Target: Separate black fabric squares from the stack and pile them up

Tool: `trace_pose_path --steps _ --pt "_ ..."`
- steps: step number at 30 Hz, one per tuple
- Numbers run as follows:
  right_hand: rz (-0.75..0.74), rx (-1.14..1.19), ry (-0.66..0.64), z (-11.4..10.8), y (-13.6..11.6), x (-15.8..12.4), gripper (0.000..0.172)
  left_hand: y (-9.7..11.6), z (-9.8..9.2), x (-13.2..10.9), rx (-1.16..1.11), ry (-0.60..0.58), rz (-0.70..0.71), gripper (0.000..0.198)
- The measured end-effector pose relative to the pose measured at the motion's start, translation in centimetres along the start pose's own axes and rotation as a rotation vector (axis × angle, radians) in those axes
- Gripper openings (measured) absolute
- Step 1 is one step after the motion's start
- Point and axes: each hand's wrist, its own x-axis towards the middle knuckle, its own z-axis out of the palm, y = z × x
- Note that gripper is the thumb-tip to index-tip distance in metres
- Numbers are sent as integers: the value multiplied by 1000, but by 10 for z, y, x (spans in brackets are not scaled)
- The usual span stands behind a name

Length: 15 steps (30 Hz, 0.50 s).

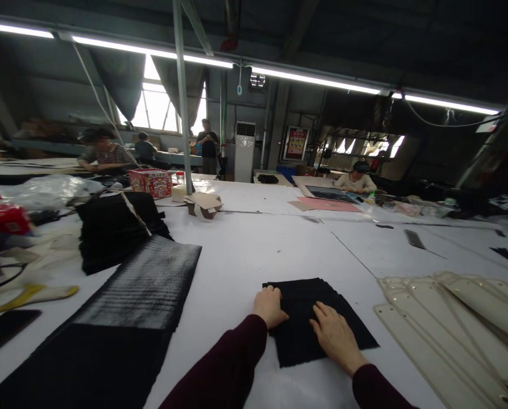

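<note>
Black fabric pieces [300, 318] lie in a loose, slightly fanned stack on the white table in front of me. At the stack's left edge, my left hand [270, 307] has its fingers curled together on the cloth, with the thumb lying over the top. My right hand [337, 335] rests flat on the right part of the same stack, fingers stretched out. To the left, a long black strip of material [143, 289] with a shiny band lies across the table. Behind it stands a thick pile of folded black fabric [117, 227].
Cream strap-like panels [445, 324] with holes overlap at right. A phone [415, 238] lies beyond them. At left are a yellow-handled tool [28, 296], a dark phone [7, 329] and a red bottle [4, 216]. A patterned red box [150, 183] stands near a metal post [181, 102]. Several people work farther back.
</note>
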Motion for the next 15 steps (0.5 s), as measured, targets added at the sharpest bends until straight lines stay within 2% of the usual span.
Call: trace_pose_path --steps 6,9,11,15 --pt "-56 14 6 -13 7 27 58 3 4 -3 -65 25 61 24" --pt "-42 23 -21 -17 8 37 42 -1 8 -9 -126 70 75 17" --pt "-26 23 -30 -20 8 46 33 -5 10 -8 -170 96 59 16" --pt "-17 -8 2 -32 0 71 37 -16 4 -5 -231 157 11 35"
